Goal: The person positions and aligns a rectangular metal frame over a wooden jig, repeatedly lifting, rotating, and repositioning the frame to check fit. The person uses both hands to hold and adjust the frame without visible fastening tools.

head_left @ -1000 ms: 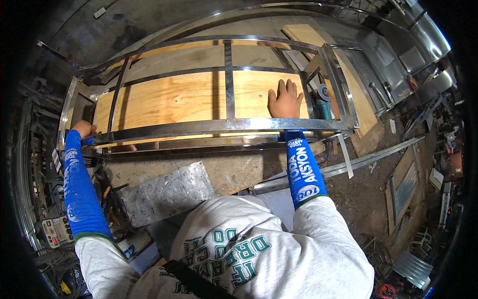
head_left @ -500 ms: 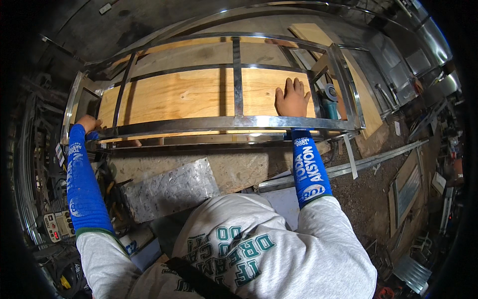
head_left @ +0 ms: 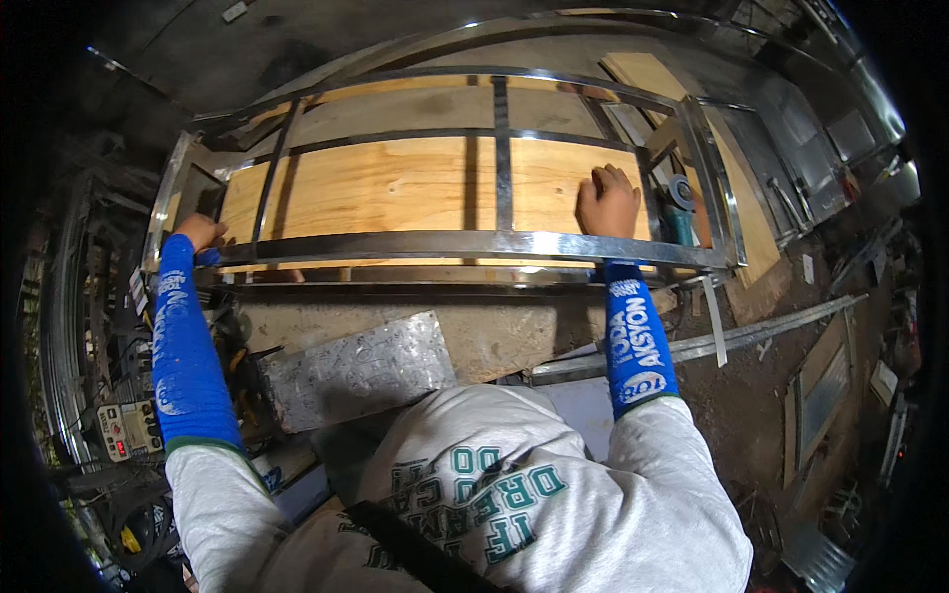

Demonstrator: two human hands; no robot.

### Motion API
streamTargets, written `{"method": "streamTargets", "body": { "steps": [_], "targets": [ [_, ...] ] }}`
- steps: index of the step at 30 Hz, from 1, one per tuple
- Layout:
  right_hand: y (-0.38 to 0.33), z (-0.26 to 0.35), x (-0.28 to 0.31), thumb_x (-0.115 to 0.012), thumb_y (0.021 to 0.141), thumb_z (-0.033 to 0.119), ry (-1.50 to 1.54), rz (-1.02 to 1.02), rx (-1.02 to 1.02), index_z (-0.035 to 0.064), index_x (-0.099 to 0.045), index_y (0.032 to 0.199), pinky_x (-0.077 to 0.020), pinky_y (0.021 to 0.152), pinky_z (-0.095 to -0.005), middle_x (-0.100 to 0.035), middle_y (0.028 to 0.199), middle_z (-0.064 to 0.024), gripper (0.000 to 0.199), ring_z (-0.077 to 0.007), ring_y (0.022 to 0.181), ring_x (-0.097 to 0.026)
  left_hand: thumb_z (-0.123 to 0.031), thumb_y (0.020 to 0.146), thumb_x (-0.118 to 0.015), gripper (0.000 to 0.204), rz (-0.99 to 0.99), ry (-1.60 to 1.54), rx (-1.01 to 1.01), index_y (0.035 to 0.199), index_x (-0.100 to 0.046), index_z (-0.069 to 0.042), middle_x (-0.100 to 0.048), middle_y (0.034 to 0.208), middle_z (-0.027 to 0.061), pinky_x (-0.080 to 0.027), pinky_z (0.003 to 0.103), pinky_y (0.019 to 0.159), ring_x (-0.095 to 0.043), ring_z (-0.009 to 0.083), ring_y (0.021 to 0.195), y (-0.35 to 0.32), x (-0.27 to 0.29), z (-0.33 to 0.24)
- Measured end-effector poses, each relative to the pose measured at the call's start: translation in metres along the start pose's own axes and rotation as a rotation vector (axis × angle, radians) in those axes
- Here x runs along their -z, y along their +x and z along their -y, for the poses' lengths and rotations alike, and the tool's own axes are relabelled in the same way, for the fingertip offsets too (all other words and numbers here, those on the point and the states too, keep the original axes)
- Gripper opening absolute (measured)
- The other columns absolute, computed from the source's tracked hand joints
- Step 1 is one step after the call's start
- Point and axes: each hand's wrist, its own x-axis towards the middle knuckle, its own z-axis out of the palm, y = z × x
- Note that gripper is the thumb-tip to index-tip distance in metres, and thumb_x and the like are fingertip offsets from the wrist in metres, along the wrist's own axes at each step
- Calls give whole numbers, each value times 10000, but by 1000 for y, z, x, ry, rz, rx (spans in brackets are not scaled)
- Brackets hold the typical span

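A long polished metal frame (head_left: pixel 425 245) of square tubing lies across in front of me. Inside it, below the upper rails, is a pale plywood panel (head_left: pixel 395 188). My left hand (head_left: pixel 202 231) is curled at the frame's left end, next to the panel's near left corner; what its fingers grip is hidden. Under the near rail my right forearm passes, and my right hand (head_left: pixel 607 204) comes up beyond it over the panel's right part. Its fingers are loosely bent, with nothing visible in them. To its right, a teal angle grinder (head_left: pixel 680 225) stands inside the frame.
A scuffed metal sheet (head_left: pixel 361 371) lies between me and the frame. Long metal bars (head_left: pixel 712 341) stretch out at the right, near a framed panel (head_left: pixel 822 385) on the floor. More plywood (head_left: pixel 746 212) leans beyond the right end. A control box (head_left: pixel 129 432) sits at the left.
My right hand's fingers have gone from spread flat to bent, while it stays over the panel. The whole scene has shifted a little rightward in view. My left hand remains at the frame's left end.
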Motion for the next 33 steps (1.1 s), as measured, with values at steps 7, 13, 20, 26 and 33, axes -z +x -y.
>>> {"method": "streamTargets", "body": {
  "steps": [7, 13, 20, 26, 33],
  "targets": [
    [-57, 40, 42, -690, 839, 85, 219, -134, 493, 15, -727, 1065, -519, 964, -485, -720, 981, -211, 239, -420, 1056, -667, -369, 1030, -571, 449, -278, -379, -48, 1075, -729, 49, -742, 920, 220, -547, 426, 782, -725, 325, 838, -21, 18, -36],
    [-112, 132, 139, -690, 768, 20, 667, 369, 781, 66, -767, 950, -533, 580, -367, -673, 690, -84, 203, -258, 624, -675, -516, 1056, -528, 499, -51, -891, 146, 1070, -632, -28, -639, 832, 59, -549, 361, 568, -652, 174, 686, -24, 11, -12],
    [43, 148, 93, -706, 972, 240, 442, -106, 193, -65, -691, 1078, -543, 651, -343, -700, 822, -165, 323, -237, 752, -701, -798, 955, -437, 966, 80, -1607, -237, 1406, -498, 55, -687, 1099, 192, -586, 461, 888, -704, 277, 997, -21, 104, -183],
    [83, 181, 31, -580, 1042, 257, 952, 769, -745, -10, -608, 926, -475, 499, -393, -601, 703, -125, 292, -247, 529, -572, -364, 1027, -667, 311, 88, -1598, -217, 921, -558, -94, -550, 696, -6, -411, 238, 474, -539, 95, 589, -1, 103, -219],
    [74, 187, 25, -628, 1036, 381, 789, 652, -719, 88, -489, 778, -328, 447, -346, -446, 629, -30, 415, -165, 494, -418, -350, 1013, -692, 313, 103, -1717, -222, 854, -528, -137, -464, 639, -58, -340, 223, 437, -428, 57, 525, -2, 97, -225]
  ]
}}
